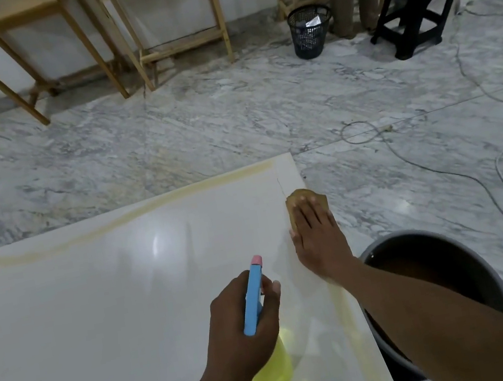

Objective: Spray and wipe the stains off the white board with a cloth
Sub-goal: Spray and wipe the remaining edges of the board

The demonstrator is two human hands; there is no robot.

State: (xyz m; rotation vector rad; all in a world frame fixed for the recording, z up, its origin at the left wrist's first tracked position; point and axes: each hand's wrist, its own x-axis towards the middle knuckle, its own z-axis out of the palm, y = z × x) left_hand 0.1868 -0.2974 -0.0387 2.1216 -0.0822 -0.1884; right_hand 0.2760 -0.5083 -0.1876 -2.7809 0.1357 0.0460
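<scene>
white board [98, 318] | right hand [317, 239] flat, pressing cloth [303, 198] | left hand [244, 326] gripping spray bottle [253, 294]

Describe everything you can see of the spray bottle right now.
The spray bottle has a translucent yellow body, a blue trigger head and a pink nozzle tip. The left hand grips its neck, holding it over the white board with the nozzle pointing away from the person. Nothing else appears to touch it; its liquid level cannot be told.

no readable text, labels or numbers anywhere
</scene>
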